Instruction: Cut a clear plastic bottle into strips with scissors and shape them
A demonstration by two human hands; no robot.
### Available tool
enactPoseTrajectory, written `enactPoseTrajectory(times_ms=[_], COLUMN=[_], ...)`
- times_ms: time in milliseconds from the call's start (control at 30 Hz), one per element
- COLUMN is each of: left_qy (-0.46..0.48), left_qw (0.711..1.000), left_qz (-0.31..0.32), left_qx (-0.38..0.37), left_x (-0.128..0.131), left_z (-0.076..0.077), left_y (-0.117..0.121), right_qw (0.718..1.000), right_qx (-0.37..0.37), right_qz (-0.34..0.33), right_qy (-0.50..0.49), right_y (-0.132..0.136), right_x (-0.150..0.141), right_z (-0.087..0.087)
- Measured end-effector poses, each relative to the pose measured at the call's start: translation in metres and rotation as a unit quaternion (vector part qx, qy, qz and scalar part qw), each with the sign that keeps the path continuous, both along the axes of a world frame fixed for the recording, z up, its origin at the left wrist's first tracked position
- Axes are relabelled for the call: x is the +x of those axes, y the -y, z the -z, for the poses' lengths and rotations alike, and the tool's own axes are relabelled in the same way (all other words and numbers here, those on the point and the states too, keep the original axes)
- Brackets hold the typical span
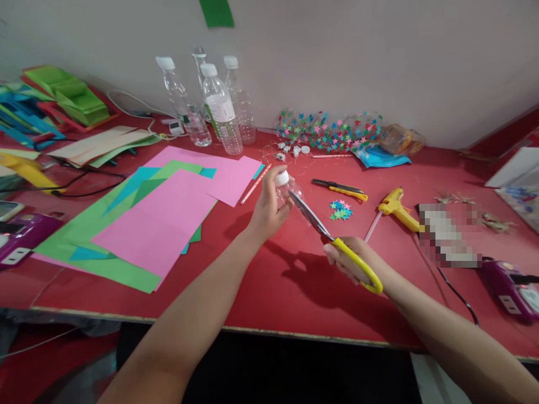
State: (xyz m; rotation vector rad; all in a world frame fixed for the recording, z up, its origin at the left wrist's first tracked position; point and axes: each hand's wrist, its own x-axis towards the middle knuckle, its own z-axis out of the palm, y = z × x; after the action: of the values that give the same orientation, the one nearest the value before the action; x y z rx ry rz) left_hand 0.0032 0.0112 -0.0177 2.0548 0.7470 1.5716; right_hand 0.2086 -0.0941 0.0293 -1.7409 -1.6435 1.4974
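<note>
My left hand [268, 206] is closed around the clear plastic bottle top [297, 197], whose white cap [282, 178] shows between thumb and fingers. In my right hand [342, 262] are scissors [357, 261] with yellow handles. Their blades point up and left, with the tips at the bottle plastic; whether they touch or cut it I cannot tell. The bottle's lower edge is hard to make out against the red table. Just right of the blades lies a small pile of coloured stars [341, 210]. A yellow box cutter [340, 189] rests behind it.
Coloured paper sheets [155, 216] spread across the left. Several plastic bottles [221, 109] stand by the wall, beside a star-covered bottle [328, 130] lying down. At right are a yellow glue gun [396, 207], its cable and a purple power strip [511, 289]. The table edge [295, 335] runs nearest me.
</note>
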Motion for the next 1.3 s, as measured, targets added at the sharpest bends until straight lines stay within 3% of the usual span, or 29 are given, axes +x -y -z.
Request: enactPoseTrajectory(times_ms=[233,533,833,1100,1300], left_qy=[-0.03,0.004,0.009,0.022,0.074], left_qw=[0.999,1.0,0.999,0.999,0.991], left_qz=[0.016,0.022,0.016,0.011,-0.018], left_qx=[0.013,-0.015,-0.047,-0.039,-0.109], left_x=[0.003,0.008,0.01,0.012,0.008], left_z=[0.004,0.008,0.006,0.005,0.003], left_y=[0.003,0.005,0.007,0.009,0.002], right_qw=[0.999,1.0,0.999,1.0,0.999], right_qx=[0.023,-0.001,0.025,0.017,0.02], right_qz=[-0.021,0.0,0.003,0.007,-0.031], right_qy=[-0.02,-0.009,-0.022,-0.017,-0.032], right_y=[0.0,-0.001,0.001,0.001,-0.001], right_x=[0.002,-0.001,0.003,0.002,0.001], right_z=[0.004,0.003,0.011,0.007,0.004])
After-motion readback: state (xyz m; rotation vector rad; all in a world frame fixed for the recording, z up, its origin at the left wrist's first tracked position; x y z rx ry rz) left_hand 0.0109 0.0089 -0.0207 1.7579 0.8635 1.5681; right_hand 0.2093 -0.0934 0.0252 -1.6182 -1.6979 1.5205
